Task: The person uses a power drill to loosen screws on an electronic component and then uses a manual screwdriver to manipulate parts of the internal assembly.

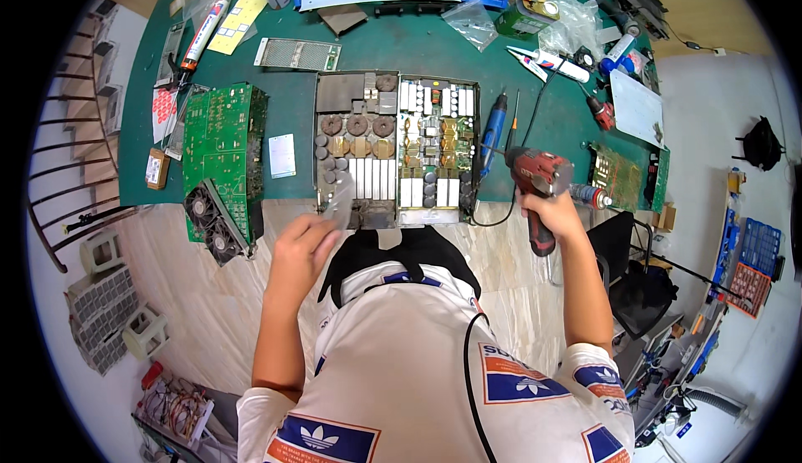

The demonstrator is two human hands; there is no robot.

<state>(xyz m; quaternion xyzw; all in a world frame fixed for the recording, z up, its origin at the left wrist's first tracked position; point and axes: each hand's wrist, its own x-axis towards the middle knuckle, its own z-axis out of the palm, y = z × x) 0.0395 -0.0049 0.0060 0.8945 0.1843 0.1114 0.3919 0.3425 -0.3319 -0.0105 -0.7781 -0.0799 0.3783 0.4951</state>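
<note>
My left hand (pixel 307 242) grips a small clear plastic bag (pixel 338 200) just over the lower left of an open power-electronics unit (pixel 351 171), whose two halves show ring coils, capacitors and white blocks. My right hand (pixel 547 212) is wrapped round a red and black cordless drill (pixel 539 171), held beside the unit's right edge. A blue pen-shaped electric screwdriver (pixel 493 133) and a thin screwdriver (pixel 514 121) lie right of the unit. A green circuit board (pixel 213 129) with two black fans (pixel 213 225) is at the left.
The green bench (pixel 288 104) carries a small white card (pixel 282 156), a metal mesh panel (pixel 296 54), tubes, cans and another red drill (pixel 600 112). A circuit board (pixel 618 175) sits at the right. A black chair (pixel 643 288) stands below the bench's right end.
</note>
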